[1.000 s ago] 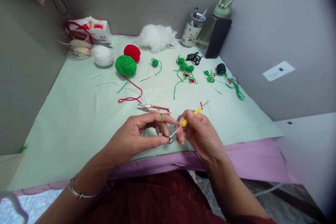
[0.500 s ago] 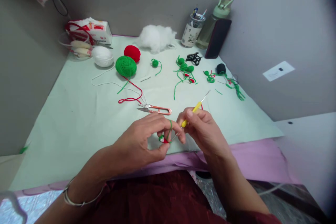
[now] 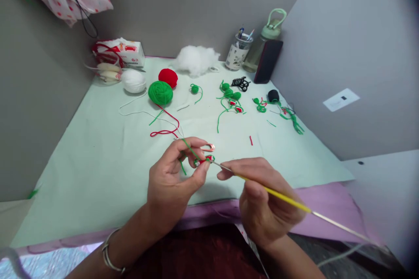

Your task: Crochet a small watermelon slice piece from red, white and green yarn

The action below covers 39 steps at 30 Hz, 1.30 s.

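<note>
Between its thumb and fingers, my left hand pinches a small red, white and green crochet piece. A green yarn strand runs up from the piece across my left fingers. My right hand grips a yellow-handled crochet hook, whose metal tip meets the piece near my left thumb. The hook's other metal end stretches out to the lower right. Behind my left fingertips lie thread snips; only their orange handle end shows.
Green, red and white yarn balls sit at the back left. White stuffing, a pen cup, a bottle and a phone line the back. Small green crochet pieces and a black claw clip lie right of centre.
The hook has swung from pointing up and away to reaching left into the crochet piece. My left hand has raised and turned the piece. The green strand no longer loops over my index finger.
</note>
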### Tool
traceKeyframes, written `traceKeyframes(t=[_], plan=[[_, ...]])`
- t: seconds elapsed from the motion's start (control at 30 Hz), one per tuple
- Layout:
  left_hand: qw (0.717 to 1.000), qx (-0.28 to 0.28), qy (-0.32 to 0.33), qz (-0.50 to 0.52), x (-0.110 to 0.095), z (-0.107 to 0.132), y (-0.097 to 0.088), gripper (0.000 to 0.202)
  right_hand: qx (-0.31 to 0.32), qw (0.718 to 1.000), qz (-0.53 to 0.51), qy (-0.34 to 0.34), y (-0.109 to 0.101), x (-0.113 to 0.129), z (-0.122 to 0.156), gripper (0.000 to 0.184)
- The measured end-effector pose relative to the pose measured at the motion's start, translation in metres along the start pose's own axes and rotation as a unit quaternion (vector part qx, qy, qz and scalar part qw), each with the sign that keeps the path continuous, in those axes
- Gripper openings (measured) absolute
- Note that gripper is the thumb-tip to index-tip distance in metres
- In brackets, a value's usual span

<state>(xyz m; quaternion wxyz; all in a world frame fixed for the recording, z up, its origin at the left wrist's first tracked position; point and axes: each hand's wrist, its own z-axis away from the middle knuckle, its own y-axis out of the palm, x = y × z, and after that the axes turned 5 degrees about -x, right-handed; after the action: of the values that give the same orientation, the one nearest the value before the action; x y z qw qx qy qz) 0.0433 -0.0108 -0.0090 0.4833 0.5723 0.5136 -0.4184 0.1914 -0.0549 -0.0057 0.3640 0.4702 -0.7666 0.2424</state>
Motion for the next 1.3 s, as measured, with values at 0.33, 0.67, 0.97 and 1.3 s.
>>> traceKeyframes(t=[0.33, 0.67, 0.97, 1.3], plan=[[0.986, 0.037, -0.093, 0.133, 0.003, -0.006, -0.004, 0.024, 0.094, 0.976, 0.107, -0.162, -0.015, -0.008, 0.0, 0.031], [0.987, 0.067, -0.095, 0.115, -0.002, -0.011, -0.009, 0.027, 0.135, 0.958, 0.16, -0.198, -0.017, 0.005, -0.011, 0.025], [0.998, 0.042, -0.039, -0.03, -0.003, -0.013, -0.008, 0.032, 0.166, 0.946, 0.205, -0.19, -0.013, 0.004, -0.015, 0.017], [0.996, 0.064, -0.062, 0.001, 0.003, -0.018, -0.012, 0.027, 0.169, 0.974, 0.112, -0.098, -0.016, 0.002, -0.011, 0.025]])
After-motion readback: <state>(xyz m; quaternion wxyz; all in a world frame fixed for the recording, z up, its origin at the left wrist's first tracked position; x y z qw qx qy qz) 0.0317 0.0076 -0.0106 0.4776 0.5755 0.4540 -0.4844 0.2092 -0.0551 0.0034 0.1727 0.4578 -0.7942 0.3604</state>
